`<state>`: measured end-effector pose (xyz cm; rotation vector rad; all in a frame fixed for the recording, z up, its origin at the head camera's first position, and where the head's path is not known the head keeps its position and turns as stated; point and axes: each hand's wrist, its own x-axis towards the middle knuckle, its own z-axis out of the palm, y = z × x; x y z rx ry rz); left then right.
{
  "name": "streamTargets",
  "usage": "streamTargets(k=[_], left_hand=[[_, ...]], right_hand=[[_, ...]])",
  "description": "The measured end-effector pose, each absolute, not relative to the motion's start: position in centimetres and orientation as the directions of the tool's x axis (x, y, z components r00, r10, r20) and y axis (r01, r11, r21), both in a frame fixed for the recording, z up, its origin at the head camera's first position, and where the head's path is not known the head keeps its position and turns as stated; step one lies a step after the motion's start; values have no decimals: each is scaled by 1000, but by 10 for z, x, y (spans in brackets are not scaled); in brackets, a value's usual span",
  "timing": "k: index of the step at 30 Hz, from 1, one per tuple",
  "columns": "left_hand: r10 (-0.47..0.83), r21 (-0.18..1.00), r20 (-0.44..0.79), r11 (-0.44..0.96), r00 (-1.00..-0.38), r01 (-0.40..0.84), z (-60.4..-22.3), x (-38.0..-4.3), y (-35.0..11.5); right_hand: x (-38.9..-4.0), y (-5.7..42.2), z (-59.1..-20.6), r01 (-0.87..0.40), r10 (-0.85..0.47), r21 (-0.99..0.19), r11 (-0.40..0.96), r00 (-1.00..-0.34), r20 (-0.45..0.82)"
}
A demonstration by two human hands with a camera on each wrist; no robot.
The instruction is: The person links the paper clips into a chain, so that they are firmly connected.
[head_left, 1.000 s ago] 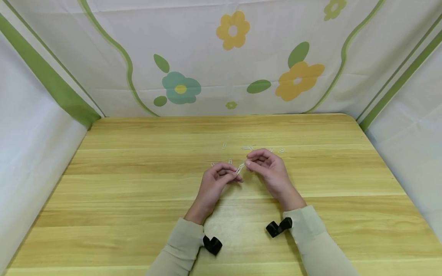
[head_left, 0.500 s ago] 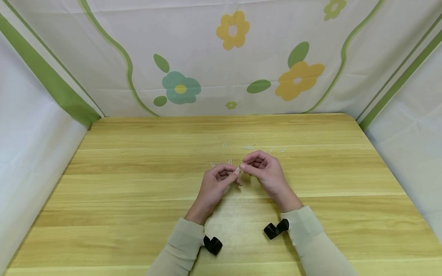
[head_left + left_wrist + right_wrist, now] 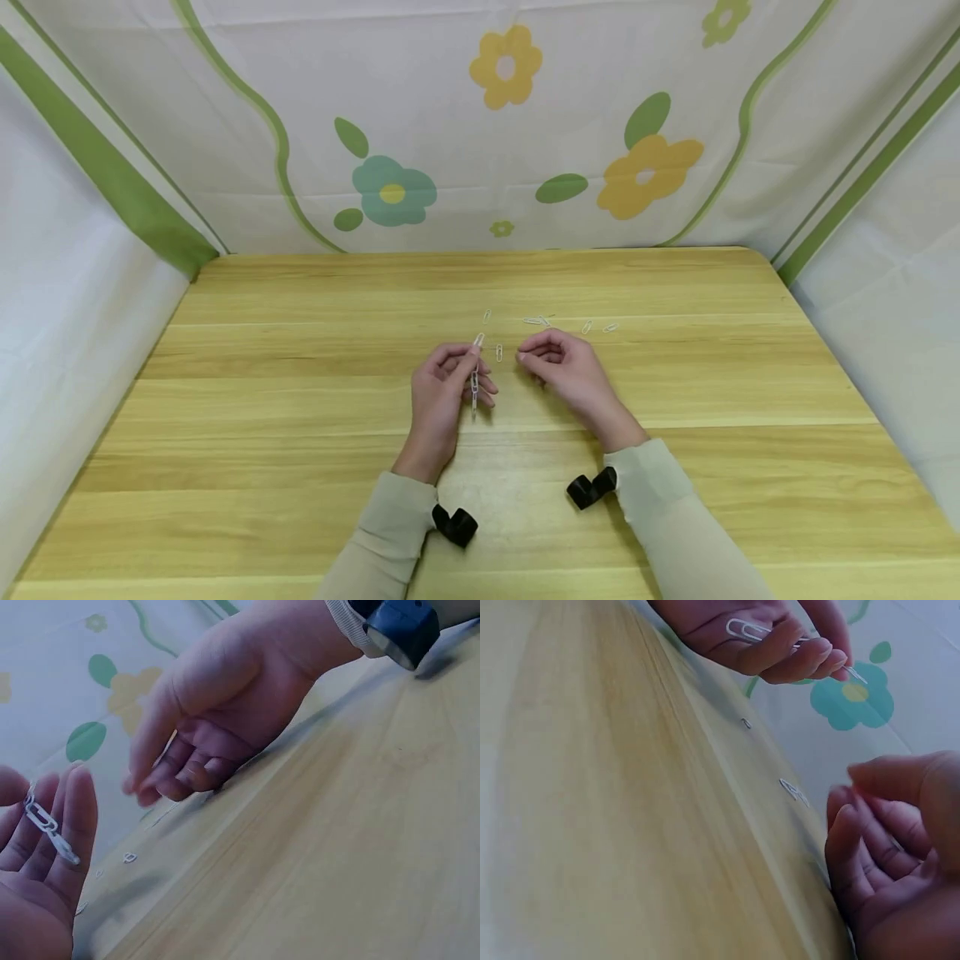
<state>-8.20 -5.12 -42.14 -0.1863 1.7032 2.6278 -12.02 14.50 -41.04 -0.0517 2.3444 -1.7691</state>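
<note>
My left hand pinches a short chain of linked white paper clips between thumb and fingers. One clip end sticks up past the thumb; the rest dangles in front of the palm, as the left wrist view also shows the chain. To its right hovers my right hand, fingers loosely bent and thumb near the index fingertip. Nothing shows between those fingers in the right wrist view. A single paper clip lies on the table between both hands.
Beyond the hands, more loose paper clips lie on the wooden table: one clip behind the left hand, a small cluster, and two to the right, including a clip. A flowered white curtain borders the back.
My left hand has moved left and slightly away with the paper clip chain, turning it so it hangs down. My right hand has let go of the chain and shifted a little left.
</note>
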Motion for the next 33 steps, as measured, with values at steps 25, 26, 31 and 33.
streamTargets(k=[25, 26, 31, 33], left_hand=[[-152, 901, -124, -431, -981, -47, -419, -87, -60], [-145, 902, -120, -429, -982, -47, -419, -87, -60], [-93, 906, -107, -420, -990, -59, -419, -86, -59], [-75, 909, -107, -412, -991, -66, -419, -85, -58]], right_hand=[[-142, 98, -389, 21, -89, -588, 808, -984, -157], [-142, 98, -389, 16, -95, -586, 810, -983, -159], [-135, 105, -394, -6, -118, -631, 776, -984, -135], [-131, 111, -397, 1, -131, -704, 710, -983, -133]])
